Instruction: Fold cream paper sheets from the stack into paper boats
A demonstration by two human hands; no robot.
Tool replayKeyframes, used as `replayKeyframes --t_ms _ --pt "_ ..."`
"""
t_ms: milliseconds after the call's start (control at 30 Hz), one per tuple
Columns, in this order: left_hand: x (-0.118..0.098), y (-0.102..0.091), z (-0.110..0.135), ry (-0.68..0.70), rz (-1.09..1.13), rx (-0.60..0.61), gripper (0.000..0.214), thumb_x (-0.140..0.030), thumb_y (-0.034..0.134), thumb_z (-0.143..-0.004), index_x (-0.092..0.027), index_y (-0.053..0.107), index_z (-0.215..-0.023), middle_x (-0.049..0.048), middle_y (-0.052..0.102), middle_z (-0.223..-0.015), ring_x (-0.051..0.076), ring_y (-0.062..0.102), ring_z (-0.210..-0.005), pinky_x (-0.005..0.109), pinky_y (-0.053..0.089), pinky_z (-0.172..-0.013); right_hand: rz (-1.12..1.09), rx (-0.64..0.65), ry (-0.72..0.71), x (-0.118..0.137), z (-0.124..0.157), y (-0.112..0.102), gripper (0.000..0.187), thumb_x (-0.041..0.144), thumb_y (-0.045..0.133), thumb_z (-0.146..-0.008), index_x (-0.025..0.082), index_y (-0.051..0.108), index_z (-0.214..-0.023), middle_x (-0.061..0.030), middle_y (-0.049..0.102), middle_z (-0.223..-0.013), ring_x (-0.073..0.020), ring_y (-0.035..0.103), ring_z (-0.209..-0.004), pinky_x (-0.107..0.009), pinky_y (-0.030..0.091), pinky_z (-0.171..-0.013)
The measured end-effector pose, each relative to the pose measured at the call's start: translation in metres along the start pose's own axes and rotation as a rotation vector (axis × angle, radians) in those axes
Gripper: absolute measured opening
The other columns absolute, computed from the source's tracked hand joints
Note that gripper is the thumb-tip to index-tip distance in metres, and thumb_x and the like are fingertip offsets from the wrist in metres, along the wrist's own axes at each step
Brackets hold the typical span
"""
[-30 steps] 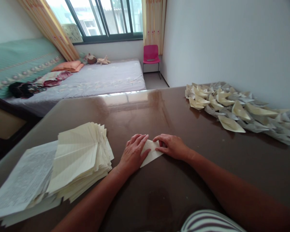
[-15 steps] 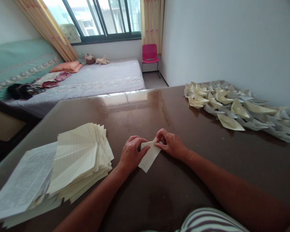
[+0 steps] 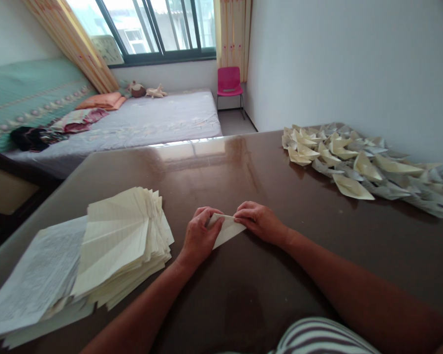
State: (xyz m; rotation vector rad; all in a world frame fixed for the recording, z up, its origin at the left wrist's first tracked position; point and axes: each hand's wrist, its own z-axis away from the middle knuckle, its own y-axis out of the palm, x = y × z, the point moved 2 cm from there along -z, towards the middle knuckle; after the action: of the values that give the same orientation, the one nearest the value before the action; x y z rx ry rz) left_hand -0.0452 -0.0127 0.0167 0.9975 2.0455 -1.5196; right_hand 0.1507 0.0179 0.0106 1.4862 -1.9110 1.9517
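Note:
A small folded piece of cream paper [image 3: 227,230] lies on the brown table [image 3: 266,275] between my hands. My left hand [image 3: 199,236] has its fingers curled over the paper's left end and grips it. My right hand [image 3: 260,222] pinches and presses the paper's right end against the table. Both hands are closed on the same piece. The part of the paper under my fingers is hidden.
A fanned stack of cream sheets [image 3: 121,241] lies left of my hands, on top of printed pages [image 3: 33,275]. A heap of folded paper boats [image 3: 354,162] spreads along the wall at right. Beyond the table are a bed [image 3: 140,123] and a pink chair [image 3: 229,83].
The paper was flat under both hands, then lifted and tilted between them. Now it is pressed down again, narrower, with both hands closed on its ends.

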Motion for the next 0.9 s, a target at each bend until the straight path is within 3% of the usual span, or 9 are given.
replayKeyframes --t_ms 133,233,300,500,633,900 --pt "-0.008 -0.003 0.003 0.164 -0.186 -0.053 0.016 -0.023 0.056 -0.088 -0.022 0.064 -0.102 0.0054 0.063 -0.102 0.02 0.055 -0.107 0.035 0.046 -0.094 0.091 0.033 -0.021 0.009 0.0 -0.002 0.024 0.031 0.046 -0.096 0.02 0.067 -0.088 -0.0051 0.064 -0.094 -0.0154 0.055 -0.092 -0.026 0.043 -0.08" --pt "-0.017 -0.003 0.007 0.393 -0.403 -0.053 0.027 -0.021 0.057 -0.088 -0.03 0.063 -0.114 0.004 0.062 -0.118 0.025 0.043 -0.126 0.049 0.028 -0.11 0.179 0.038 -0.032 0.015 0.001 -0.001 0.026 0.031 0.044 -0.097 0.02 0.065 -0.086 -0.0055 0.063 -0.092 -0.0158 0.052 -0.091 -0.027 0.042 -0.082" --pt "-0.02 -0.002 0.009 0.475 -0.467 0.004 0.026 -0.02 0.057 -0.089 -0.032 0.063 -0.111 0.0004 0.065 -0.113 0.024 0.043 -0.127 0.052 0.02 -0.113 0.216 0.034 -0.046 0.017 0.001 0.0 0.027 0.032 0.043 -0.097 0.02 0.064 -0.087 -0.0058 0.062 -0.093 -0.0157 0.052 -0.091 -0.028 0.041 -0.083" --pt "-0.024 -0.005 0.006 0.41 -0.461 0.056 0.014 -0.023 0.054 -0.092 -0.028 0.066 -0.096 -0.0013 0.069 -0.089 0.021 0.053 -0.113 0.05 0.019 -0.113 0.147 -0.022 -0.041 0.016 0.002 0.001 0.028 0.039 0.046 -0.096 0.022 0.067 -0.088 -0.0042 0.064 -0.092 -0.0147 0.055 -0.089 -0.026 0.041 -0.08" --pt "-0.025 -0.007 0.004 0.344 -0.416 0.052 0.015 -0.025 0.052 -0.092 -0.024 0.067 -0.089 0.0014 0.067 -0.087 0.02 0.054 -0.107 0.046 0.024 -0.11 0.083 -0.082 -0.014 0.015 0.002 -0.001 0.025 0.042 0.051 -0.093 0.022 0.066 -0.09 -0.0029 0.066 -0.087 -0.0143 0.057 -0.084 -0.025 0.041 -0.078" --pt "-0.023 -0.006 0.003 0.349 -0.407 0.09 0.016 -0.029 0.052 -0.092 -0.027 0.068 -0.09 0.0002 0.066 -0.086 0.02 0.053 -0.105 0.046 0.025 -0.109 0.021 -0.012 -0.042 0.012 0.001 -0.002 0.023 0.031 0.047 -0.095 0.021 0.067 -0.089 -0.0035 0.067 -0.086 -0.0157 0.056 -0.087 -0.026 0.043 -0.079"
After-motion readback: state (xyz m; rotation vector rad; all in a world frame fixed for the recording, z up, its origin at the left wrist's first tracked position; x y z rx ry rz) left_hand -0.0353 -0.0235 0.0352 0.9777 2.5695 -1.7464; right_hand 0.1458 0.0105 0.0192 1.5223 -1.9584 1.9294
